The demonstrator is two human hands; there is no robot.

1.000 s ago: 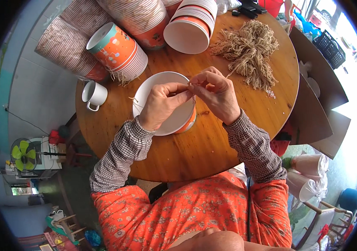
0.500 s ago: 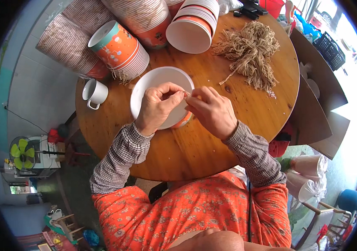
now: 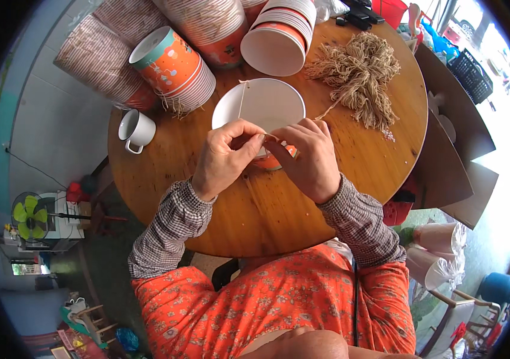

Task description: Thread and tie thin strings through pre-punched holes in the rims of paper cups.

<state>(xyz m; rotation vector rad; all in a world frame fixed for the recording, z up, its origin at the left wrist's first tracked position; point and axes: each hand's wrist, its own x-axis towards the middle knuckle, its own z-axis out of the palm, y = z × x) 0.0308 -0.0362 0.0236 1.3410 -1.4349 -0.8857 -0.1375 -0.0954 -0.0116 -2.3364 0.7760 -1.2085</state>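
Observation:
A paper bucket, white inside and orange outside, stands on the round wooden table in front of me. A thin tan string runs from its far rim across the opening toward my left hand. Thumb and forefinger of that hand are pinched together above the near rim. My right hand meets it there, its fingers also closed, and a short bit of string shows between the fingertips. The exact hold on the string is partly hidden by the fingers.
A heap of tan strings lies at the far right. Stacked paper buckets crowd the far left, some strings hanging at one stack. A white mug stands at the left. Open cardboard boxes flank the table's right edge.
The bucket has turned and shifted away and to the right, so the string across its opening now shows. My hands stay close together, still pinching.

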